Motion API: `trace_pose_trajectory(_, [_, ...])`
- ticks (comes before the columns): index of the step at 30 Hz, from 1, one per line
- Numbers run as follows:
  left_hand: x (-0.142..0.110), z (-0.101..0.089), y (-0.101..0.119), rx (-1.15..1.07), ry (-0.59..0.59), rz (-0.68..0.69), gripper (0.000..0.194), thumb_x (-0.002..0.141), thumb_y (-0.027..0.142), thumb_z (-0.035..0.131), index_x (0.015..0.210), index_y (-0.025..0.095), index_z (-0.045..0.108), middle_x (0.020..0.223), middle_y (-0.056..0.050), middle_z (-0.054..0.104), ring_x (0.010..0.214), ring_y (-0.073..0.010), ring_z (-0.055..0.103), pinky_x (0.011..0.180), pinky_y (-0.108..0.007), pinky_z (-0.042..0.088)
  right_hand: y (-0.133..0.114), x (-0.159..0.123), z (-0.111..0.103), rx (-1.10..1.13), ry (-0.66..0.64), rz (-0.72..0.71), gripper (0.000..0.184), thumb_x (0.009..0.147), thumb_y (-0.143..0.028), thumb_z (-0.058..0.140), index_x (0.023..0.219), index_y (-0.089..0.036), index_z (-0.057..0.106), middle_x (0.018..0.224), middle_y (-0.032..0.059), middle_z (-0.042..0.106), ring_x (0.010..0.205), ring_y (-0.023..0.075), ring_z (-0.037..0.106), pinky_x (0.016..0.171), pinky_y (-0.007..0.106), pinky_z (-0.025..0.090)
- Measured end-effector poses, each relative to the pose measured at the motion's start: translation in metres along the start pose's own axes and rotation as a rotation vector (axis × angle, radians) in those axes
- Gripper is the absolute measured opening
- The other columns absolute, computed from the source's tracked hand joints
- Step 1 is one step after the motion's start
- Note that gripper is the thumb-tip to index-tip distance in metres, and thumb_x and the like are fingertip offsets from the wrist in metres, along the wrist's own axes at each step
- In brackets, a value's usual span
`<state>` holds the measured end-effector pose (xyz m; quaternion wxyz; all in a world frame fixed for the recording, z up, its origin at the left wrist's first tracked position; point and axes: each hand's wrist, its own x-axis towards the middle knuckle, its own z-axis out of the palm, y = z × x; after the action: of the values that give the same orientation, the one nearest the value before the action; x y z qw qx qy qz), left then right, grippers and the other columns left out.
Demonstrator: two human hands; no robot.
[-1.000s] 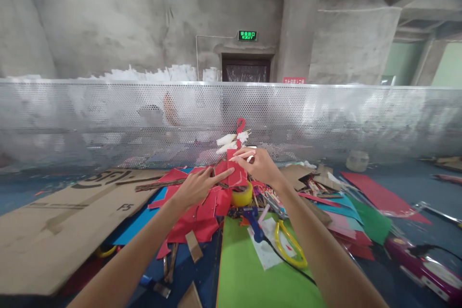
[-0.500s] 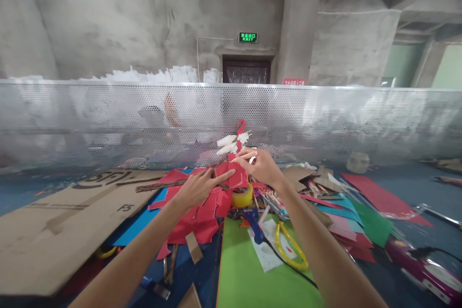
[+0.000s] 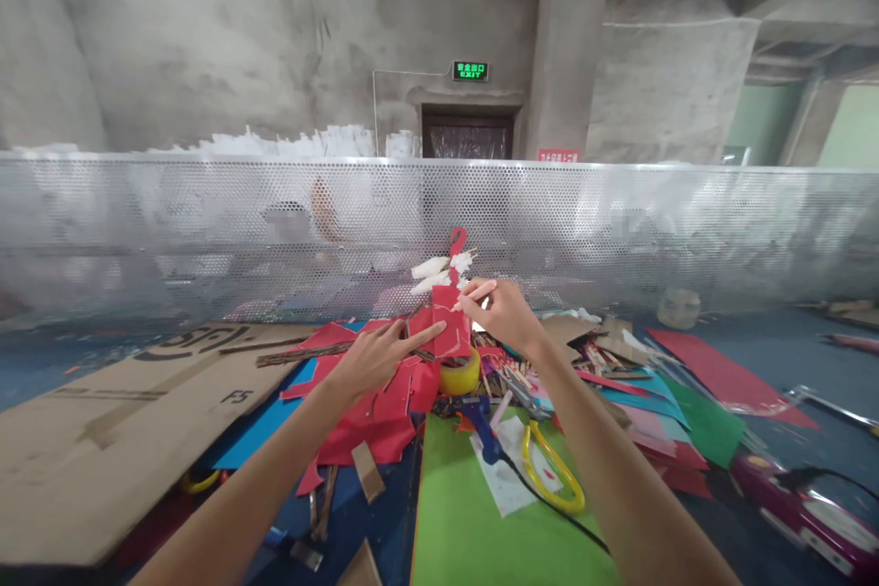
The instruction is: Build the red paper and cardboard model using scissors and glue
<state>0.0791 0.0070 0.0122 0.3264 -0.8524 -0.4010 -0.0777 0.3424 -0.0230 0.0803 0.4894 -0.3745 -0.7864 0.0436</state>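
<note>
My right hand (image 3: 500, 311) pinches a pale pink pencil (image 3: 482, 290), its tip at a red paper piece (image 3: 446, 341) that bears thin white lines. My left hand (image 3: 376, 352) is open, its index finger stretched out and pressing on the red piece's left side. Just below that piece sits a roll of yellow tape (image 3: 461, 374). Behind it stands a red curved shape (image 3: 458, 241) with white tufts. More red paper (image 3: 381, 421) lies under and beside my left hand.
A blue glue gun (image 3: 486, 435) and yellow-handled tool (image 3: 555, 476) lie on a green board (image 3: 467, 522). Cardboard (image 3: 137, 439) covers the left. At right are coloured sheets (image 3: 721, 371), a purple device (image 3: 800, 513) and a jar (image 3: 679, 307). A perforated metal panel (image 3: 171, 238) stands behind.
The pencil tip has moved a little to the right across the red paper, along with my right hand. My left hand stays in place.
</note>
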Motion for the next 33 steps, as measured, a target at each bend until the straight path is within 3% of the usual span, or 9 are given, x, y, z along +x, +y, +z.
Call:
trace_pose_trajectory(4, [-0.0008, -0.0023, 0.0007, -0.002, -0.001, -0.003, 0.094, 0.091, -0.001, 0.038, 0.163, 0.047, 0.0, 0.116, -0.009, 0.059, 0.089, -0.0195, 0.061, 0.068, -0.025, 0.048, -0.001, 0.0007, -0.0002, 0.05, -0.021, -0.027, 0.02, 0.09, -0.027, 0.057, 0.084, -0.022, 0.076, 0.09, 0.0021, 0.079, 0.076, 0.0196, 0.071, 0.071, 0.03, 0.048])
trace_pose_trajectory(11, [-0.0005, -0.001, 0.0009, 0.035, 0.005, 0.001, 0.093, 0.093, 0.0, 0.037, 0.163, 0.047, -0.003, 0.116, -0.009, 0.059, 0.091, -0.0215, 0.062, 0.064, -0.025, 0.046, 0.006, -0.0004, -0.0015, -0.029, -0.006, -0.012, 0.02, 0.089, -0.025, 0.059, 0.074, -0.022, 0.071, 0.077, 0.0002, 0.075, 0.068, 0.0175, 0.065, 0.068, 0.029, 0.044])
trace_pose_trajectory(17, [-0.0005, -0.0013, 0.0005, 0.052, 0.0, -0.004, 0.096, 0.091, -0.002, 0.036, 0.162, 0.048, -0.005, 0.12, -0.009, 0.059, 0.093, -0.0217, 0.064, 0.065, -0.025, 0.047, 0.0006, 0.0006, -0.0012, 0.052, -0.05, -0.047, 0.02, 0.091, -0.027, 0.057, 0.082, -0.021, 0.075, 0.088, 0.0016, 0.078, 0.074, 0.0174, 0.068, 0.07, 0.028, 0.046])
trace_pose_trajectory(33, [0.0002, 0.0001, 0.0005, 0.005, -0.026, -0.024, 0.093, 0.094, 0.001, 0.039, 0.162, 0.048, -0.001, 0.131, -0.011, 0.059, 0.101, -0.0223, 0.065, 0.074, -0.027, 0.052, 0.0025, 0.0001, -0.0048, -0.03, -0.046, -0.01, 0.018, 0.089, -0.024, 0.06, 0.074, -0.02, 0.069, 0.078, -0.0003, 0.074, 0.069, 0.0147, 0.063, 0.07, 0.026, 0.042])
